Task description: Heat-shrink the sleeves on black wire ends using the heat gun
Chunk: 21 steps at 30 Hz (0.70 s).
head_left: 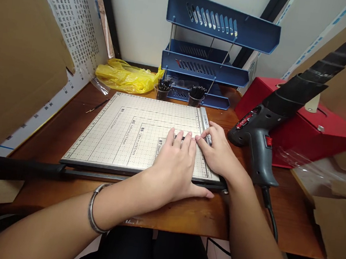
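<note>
A paper cutter [109,138] with a cream gridded board lies on the table, its blade arm [91,175] down along the near edge. My left hand [175,163] rests on the board's right part, fingers stretched out and thumb spread toward me. Under its fingertips shows a small thin dark strip [184,138], mostly hidden. My right hand [219,150] is beside it at the board's metal ruler edge [204,118], thumb and fingers bent together near the strip's right end. What they pinch is hidden.
Behind the board stand two clear cups [163,91] of thin black pieces, a yellow plastic bag [129,77] and a blue tiered tray [205,68]. At right are a heat gun [264,128] with its cord and a red box [324,131]. A thin stick [96,106] lies left.
</note>
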Each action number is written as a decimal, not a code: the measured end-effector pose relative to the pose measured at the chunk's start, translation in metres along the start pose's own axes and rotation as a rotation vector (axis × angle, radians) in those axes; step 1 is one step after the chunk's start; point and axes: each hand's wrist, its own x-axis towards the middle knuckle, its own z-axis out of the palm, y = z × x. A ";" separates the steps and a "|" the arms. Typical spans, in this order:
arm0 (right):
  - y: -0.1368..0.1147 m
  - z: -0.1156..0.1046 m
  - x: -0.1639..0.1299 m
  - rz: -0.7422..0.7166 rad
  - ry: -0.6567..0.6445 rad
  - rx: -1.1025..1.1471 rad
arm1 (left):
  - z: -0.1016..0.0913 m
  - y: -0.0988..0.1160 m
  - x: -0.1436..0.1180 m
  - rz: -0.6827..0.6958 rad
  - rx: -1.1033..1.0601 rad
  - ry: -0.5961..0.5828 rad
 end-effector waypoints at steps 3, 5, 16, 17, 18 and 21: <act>-0.001 0.000 0.000 0.038 -0.033 0.014 | 0.000 0.000 -0.001 -0.008 -0.014 -0.003; -0.001 -0.001 0.001 0.052 -0.043 0.020 | 0.000 -0.001 -0.002 -0.014 -0.029 -0.006; 0.002 0.001 0.002 0.012 -0.016 0.036 | -0.001 -0.004 -0.005 -0.026 -0.024 -0.005; 0.003 0.001 0.002 0.007 -0.013 0.035 | -0.001 -0.004 -0.005 -0.027 -0.018 -0.004; 0.003 0.001 0.002 0.003 -0.009 0.033 | 0.000 -0.003 -0.005 -0.028 -0.012 -0.007; 0.002 0.001 0.001 -0.007 -0.002 0.029 | 0.000 -0.003 -0.005 -0.022 0.014 -0.022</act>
